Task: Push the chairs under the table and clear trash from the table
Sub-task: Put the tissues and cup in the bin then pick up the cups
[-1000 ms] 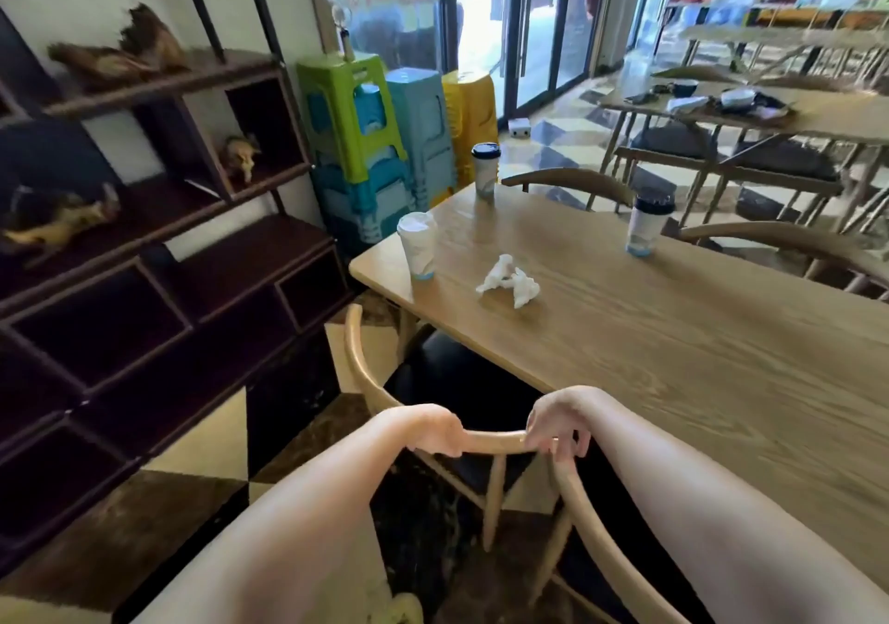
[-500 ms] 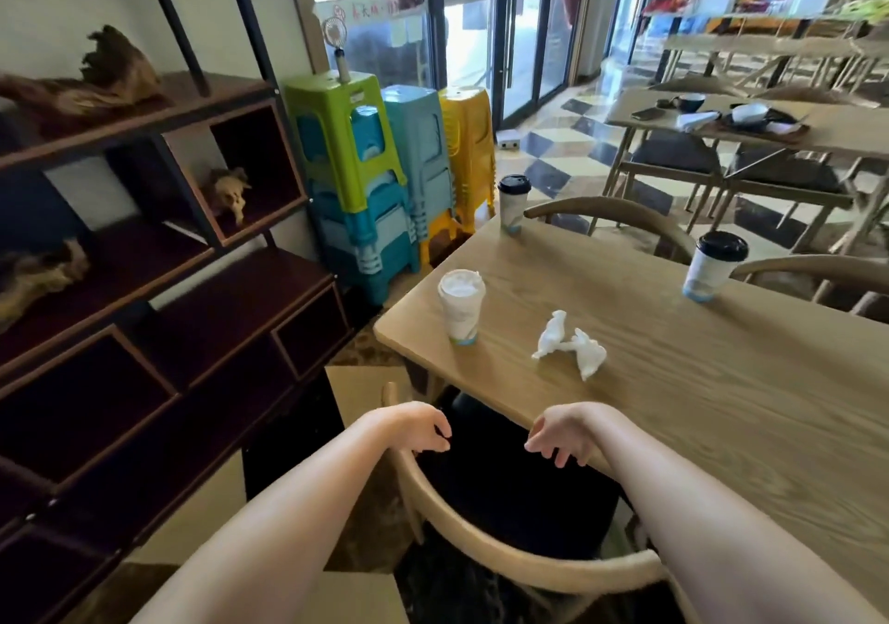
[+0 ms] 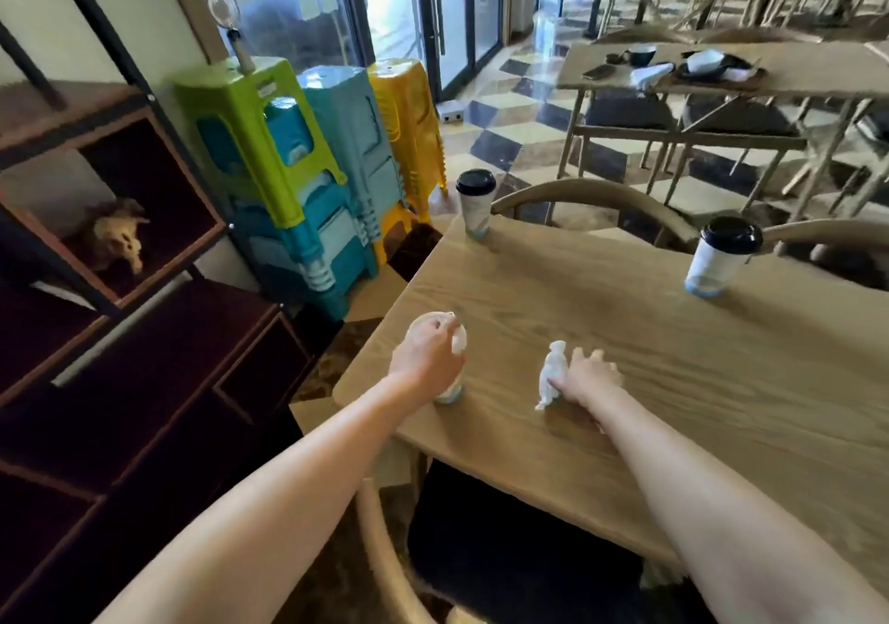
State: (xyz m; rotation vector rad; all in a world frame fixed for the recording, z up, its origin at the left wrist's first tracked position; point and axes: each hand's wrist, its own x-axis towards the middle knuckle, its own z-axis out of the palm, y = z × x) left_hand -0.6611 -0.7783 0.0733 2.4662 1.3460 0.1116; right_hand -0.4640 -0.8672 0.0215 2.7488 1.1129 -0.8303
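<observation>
A wooden table (image 3: 649,334) fills the right half of the view. My left hand (image 3: 425,358) is wrapped around a white lidless paper cup (image 3: 452,390) near the table's left corner. My right hand (image 3: 589,375) rests on a crumpled white tissue (image 3: 551,375), fingers pinching it against the tabletop. Two white cups with black lids stand farther off, one at the far corner (image 3: 475,204) and one at the right (image 3: 721,257). A wooden chair (image 3: 380,541) with a dark seat sits tucked under the near edge. Two more chair backs (image 3: 591,190) curve along the far side.
A dark wooden shelf unit (image 3: 144,383) lines the left wall. Stacked green, blue and yellow plastic stools (image 3: 312,166) stand beside it. Another table (image 3: 793,79) with dishes and its own chairs is at the back right, across a checkered floor, near glass doors.
Both hands have let go of the near chair's back rail and reached onto the table. The left hand closed around the lidless cup and the right landed on the tissue.
</observation>
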